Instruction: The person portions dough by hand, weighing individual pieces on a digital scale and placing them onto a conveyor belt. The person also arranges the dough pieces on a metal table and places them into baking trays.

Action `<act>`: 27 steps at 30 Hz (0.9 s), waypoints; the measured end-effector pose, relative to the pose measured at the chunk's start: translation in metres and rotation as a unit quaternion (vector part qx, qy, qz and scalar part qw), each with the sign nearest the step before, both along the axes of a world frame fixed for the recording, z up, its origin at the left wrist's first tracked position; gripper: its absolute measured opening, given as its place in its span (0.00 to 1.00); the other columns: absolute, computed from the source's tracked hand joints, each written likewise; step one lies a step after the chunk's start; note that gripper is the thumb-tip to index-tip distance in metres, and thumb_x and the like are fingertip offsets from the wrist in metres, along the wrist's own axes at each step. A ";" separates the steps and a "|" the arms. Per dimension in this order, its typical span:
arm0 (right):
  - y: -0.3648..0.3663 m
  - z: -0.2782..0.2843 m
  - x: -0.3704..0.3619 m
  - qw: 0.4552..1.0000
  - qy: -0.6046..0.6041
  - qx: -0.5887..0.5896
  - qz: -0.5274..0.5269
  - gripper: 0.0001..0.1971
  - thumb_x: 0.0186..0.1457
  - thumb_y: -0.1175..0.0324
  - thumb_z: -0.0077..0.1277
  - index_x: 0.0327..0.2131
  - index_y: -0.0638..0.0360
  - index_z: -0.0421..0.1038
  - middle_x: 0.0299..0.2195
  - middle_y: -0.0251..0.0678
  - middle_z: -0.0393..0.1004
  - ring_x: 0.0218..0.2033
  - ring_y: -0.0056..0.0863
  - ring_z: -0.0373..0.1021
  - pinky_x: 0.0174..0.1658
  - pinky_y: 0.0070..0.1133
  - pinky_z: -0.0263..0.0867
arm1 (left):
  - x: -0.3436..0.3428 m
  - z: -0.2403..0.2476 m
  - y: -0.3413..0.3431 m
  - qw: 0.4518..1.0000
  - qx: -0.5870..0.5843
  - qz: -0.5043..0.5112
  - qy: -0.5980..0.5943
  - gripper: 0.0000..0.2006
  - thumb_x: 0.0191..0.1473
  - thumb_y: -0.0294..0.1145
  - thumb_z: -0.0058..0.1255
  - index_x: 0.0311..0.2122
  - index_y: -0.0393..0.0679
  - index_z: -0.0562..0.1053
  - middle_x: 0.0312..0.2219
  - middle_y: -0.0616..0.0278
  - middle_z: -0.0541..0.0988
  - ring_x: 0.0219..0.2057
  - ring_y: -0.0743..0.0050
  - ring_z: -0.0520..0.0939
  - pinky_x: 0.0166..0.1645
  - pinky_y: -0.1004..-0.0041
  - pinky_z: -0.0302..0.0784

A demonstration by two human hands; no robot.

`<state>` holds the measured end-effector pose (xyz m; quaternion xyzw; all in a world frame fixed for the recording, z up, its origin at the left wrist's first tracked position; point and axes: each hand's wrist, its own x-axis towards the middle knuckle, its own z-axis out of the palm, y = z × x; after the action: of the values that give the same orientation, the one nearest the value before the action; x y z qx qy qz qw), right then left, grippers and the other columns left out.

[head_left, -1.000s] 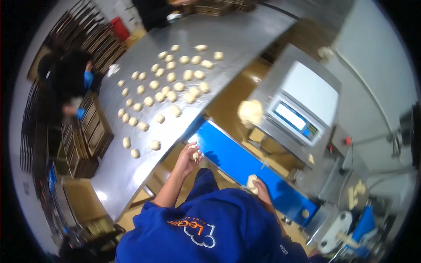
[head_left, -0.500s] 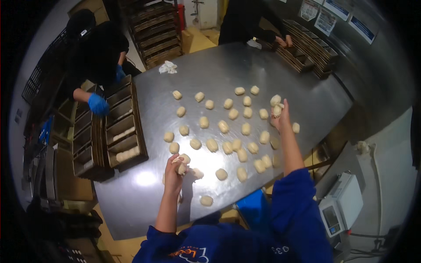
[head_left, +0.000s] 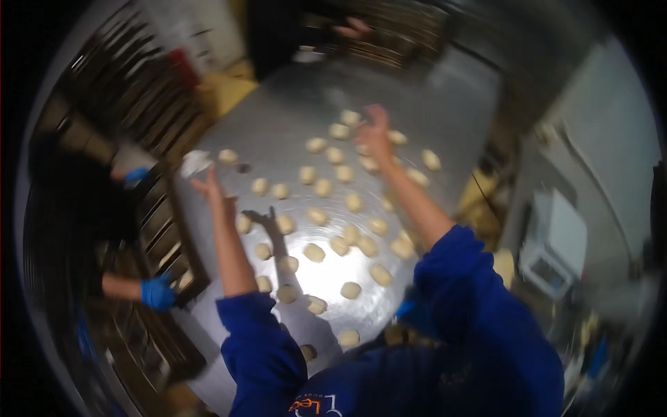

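Observation:
Many small pale dough pieces (head_left: 314,252) lie spread over a steel table (head_left: 208,361). My left hand (head_left: 214,189) is stretched out to the far left, its fingers apart and empty. Just beyond its fingertips is one dough piece (head_left: 228,156), close to a crumpled white cloth (head_left: 196,162). At the far side, my right hand (head_left: 376,135) hovers over the table, blurred, with fingers extended and nothing seen in them. Beside it are dough pieces on the left (head_left: 340,132) and right (head_left: 397,137). My right hand and forearm partly hide others.
At left, a co-worker's blue-gloved hand (head_left: 158,293) is at metal baking tins (head_left: 186,267). Another person's hand (head_left: 354,28) is near stacked tins (head_left: 396,38) at the back. A tin rack (head_left: 139,90) stands far left; a white scale (head_left: 554,240) sits to the right.
The view has swung to the right. Both hands have reached farther out, and the dough each held is no longer in them. The co-worker's gloved hand has shifted along the tins.

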<state>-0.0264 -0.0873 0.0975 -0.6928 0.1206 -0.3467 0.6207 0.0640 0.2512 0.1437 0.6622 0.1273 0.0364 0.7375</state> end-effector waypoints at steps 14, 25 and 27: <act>0.066 -0.100 -0.641 0.873 0.460 -0.051 -0.153 0.11 0.51 0.71 0.47 0.39 0.55 0.70 0.38 0.40 0.70 0.39 0.40 0.68 0.44 0.30 0.65 | -0.464 -0.123 -0.288 0.827 0.051 -0.554 -0.076 0.28 0.49 0.32 0.53 0.54 0.38 0.57 0.50 0.50 0.61 0.51 0.61 0.65 0.53 0.63 0.64; 0.034 -0.120 -0.769 0.870 0.438 -0.061 -0.221 0.09 0.51 0.71 0.46 0.38 0.51 0.69 0.35 0.39 0.68 0.37 0.41 0.68 0.38 0.31 0.65 | -0.459 -0.061 -0.404 0.522 0.344 -0.683 -0.377 0.32 0.37 0.30 0.58 0.52 0.43 0.64 0.49 0.47 0.68 0.49 0.53 0.71 0.51 0.66 0.67; 0.032 -0.134 -0.792 0.871 0.435 -0.050 -0.223 0.10 0.51 0.71 0.46 0.38 0.51 0.69 0.34 0.39 0.68 0.36 0.42 0.68 0.38 0.31 0.65 | -0.471 -0.057 -0.407 0.499 0.395 -0.682 -0.361 0.26 0.38 0.30 0.57 0.47 0.44 0.67 0.46 0.47 0.70 0.43 0.51 0.74 0.47 0.65 0.70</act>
<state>-0.8185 -0.0551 -0.0364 -0.7584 0.5124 -0.1448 0.3760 -0.4067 -0.1560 0.0869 0.6953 -0.6687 -0.1950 0.1774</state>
